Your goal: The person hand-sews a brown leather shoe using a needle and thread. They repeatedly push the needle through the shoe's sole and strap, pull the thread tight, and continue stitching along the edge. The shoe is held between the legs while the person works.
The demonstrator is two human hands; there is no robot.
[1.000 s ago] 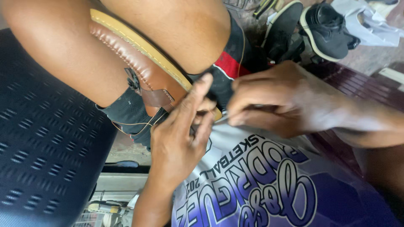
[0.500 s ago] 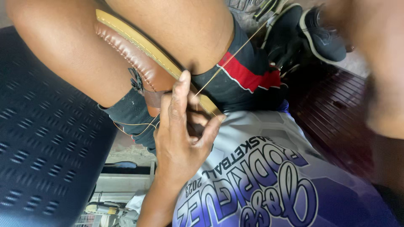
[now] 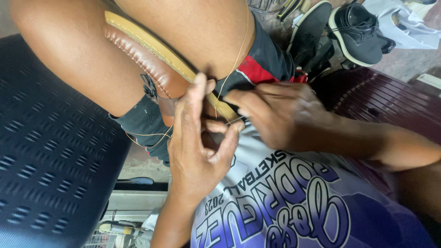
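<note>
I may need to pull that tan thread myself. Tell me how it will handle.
The thread looks thin and probably floppy: it runs taut over the knee but lies in slack loops lower down. It may slip or tangle easily near the shoe, where both hands work.

- I see a brown leather shoe upper (image 3: 142,64), smooth and slightly glossy, with stitched ridges.
- Along its edge I see a tan welt strip (image 3: 151,43), matt, with a stitch line.
- Beside the welt I see a thin tan thread (image 3: 234,64), waxy-looking.
- Left of the shoe I see a dark blue plastic seat (image 3: 50,156), perforated, faintly shiny.
- Below the shoe I see a purple and white printed jersey cloth (image 3: 294,206), smooth with a sheen.
</note>
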